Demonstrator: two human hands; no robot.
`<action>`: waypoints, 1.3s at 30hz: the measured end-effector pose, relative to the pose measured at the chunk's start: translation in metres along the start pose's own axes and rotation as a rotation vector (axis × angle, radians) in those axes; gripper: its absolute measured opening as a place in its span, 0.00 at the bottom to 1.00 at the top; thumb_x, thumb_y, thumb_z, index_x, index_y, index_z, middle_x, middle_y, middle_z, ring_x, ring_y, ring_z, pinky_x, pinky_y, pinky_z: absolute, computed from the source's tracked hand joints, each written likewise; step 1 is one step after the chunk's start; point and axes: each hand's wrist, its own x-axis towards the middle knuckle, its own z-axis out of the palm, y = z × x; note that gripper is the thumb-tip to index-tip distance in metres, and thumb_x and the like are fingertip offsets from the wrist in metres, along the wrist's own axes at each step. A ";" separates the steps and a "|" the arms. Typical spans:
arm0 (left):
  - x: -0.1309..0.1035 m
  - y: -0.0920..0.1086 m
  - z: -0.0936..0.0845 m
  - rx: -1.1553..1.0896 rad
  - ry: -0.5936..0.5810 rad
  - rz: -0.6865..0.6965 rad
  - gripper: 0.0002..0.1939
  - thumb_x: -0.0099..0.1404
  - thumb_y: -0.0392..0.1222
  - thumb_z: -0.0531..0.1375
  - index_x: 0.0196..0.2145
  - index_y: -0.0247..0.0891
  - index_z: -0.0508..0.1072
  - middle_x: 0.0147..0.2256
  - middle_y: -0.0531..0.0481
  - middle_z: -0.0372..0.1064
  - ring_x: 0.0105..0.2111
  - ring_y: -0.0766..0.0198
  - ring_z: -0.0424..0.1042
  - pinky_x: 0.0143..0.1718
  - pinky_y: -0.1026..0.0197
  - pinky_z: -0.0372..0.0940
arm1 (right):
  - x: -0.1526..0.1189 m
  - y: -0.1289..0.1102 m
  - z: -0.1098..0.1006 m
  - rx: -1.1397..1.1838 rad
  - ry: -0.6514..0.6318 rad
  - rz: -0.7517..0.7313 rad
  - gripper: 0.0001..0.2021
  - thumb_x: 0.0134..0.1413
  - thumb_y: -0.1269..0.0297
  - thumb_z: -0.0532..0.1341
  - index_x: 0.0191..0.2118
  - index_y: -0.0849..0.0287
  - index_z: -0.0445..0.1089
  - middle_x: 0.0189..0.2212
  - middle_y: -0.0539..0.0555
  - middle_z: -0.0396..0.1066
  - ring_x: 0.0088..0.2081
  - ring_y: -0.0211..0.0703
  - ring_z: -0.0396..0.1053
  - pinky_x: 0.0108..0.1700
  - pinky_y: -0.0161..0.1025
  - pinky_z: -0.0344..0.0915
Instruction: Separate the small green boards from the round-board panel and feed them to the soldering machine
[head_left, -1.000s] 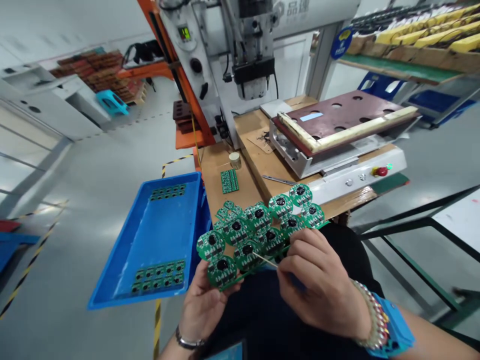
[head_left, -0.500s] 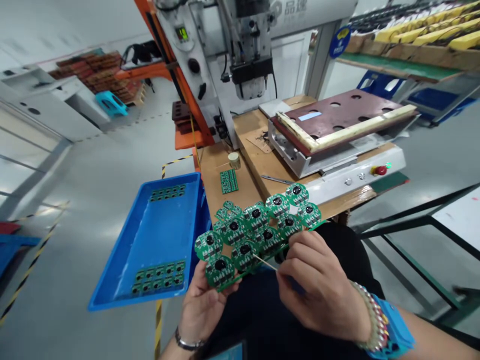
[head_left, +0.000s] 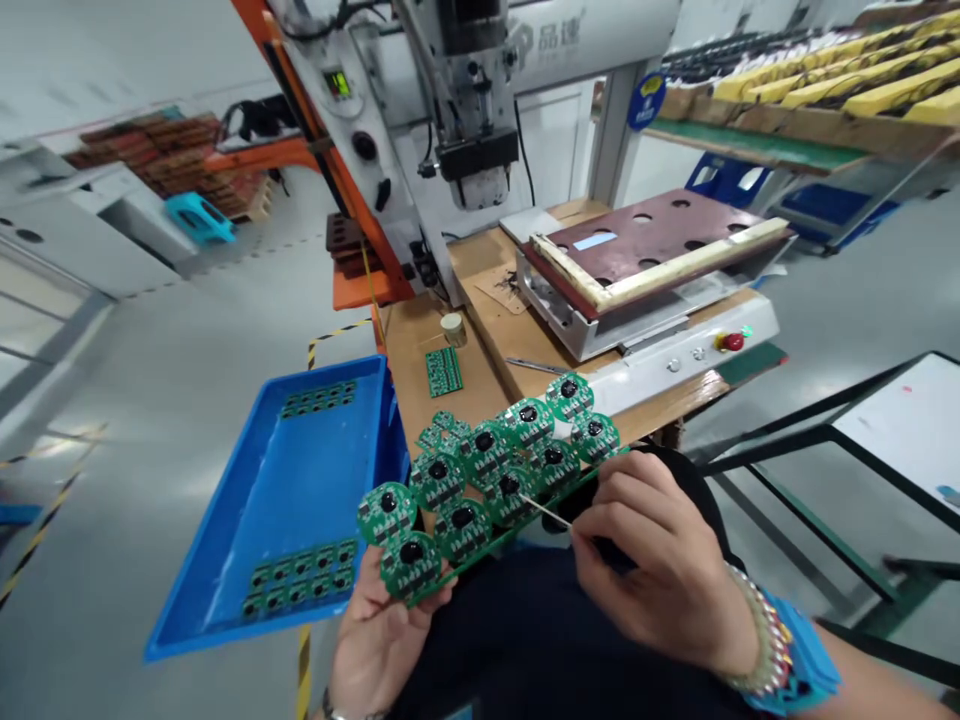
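A green circuit board panel (head_left: pixel 459 527) of round sections with black blobs is held tilted over my lap. My left hand (head_left: pixel 386 625) grips its lower left end, fingers underneath. Between the thumb and fingers of my right hand (head_left: pixel 652 560) is a thin pale stick (head_left: pixel 546 511). The stick's tip is at a black blob in the panel's lower row, near the middle. Beyond the panel, a smaller cluster of green boards (head_left: pixel 442 430) shows at the bench edge.
A blue tray (head_left: pixel 319 480) with two board panels stands at the left. On the bench (head_left: pixel 480 375) are a flat green board (head_left: pixel 445 372), a small round pot (head_left: pixel 453 328) and tweezers (head_left: pixel 536 366). Behind are a press machine (head_left: pixel 480 150) and a brown fixture plate (head_left: pixel 652 240).
The view has shifted, so the bench and tray appear further left. The stick's tip has moved from one black blob to the neighbouring one on the right in the lower row.
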 end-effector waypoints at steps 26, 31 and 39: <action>-0.003 0.005 0.004 0.003 0.061 -0.056 0.19 0.43 0.36 0.71 0.34 0.54 0.78 0.31 0.56 0.79 0.30 0.55 0.77 0.30 0.59 0.73 | 0.004 0.001 0.005 -0.005 0.002 0.004 0.06 0.46 0.77 0.57 0.26 0.59 0.64 0.21 0.50 0.61 0.30 0.40 0.59 0.32 0.40 0.58; -0.005 0.006 0.005 0.010 0.099 -0.057 0.20 0.42 0.35 0.71 0.34 0.52 0.78 0.31 0.56 0.79 0.31 0.55 0.77 0.31 0.60 0.73 | 0.003 0.003 0.004 -0.008 0.009 0.002 0.06 0.45 0.78 0.58 0.26 0.60 0.64 0.21 0.51 0.61 0.30 0.40 0.58 0.33 0.40 0.58; 0.001 0.004 -0.005 -0.011 -0.035 -0.010 0.21 0.48 0.34 0.68 0.39 0.55 0.77 0.34 0.55 0.78 0.33 0.53 0.77 0.32 0.59 0.73 | 0.002 0.001 0.000 -0.002 -0.010 0.017 0.07 0.45 0.78 0.57 0.26 0.59 0.64 0.21 0.51 0.60 0.30 0.40 0.58 0.32 0.40 0.57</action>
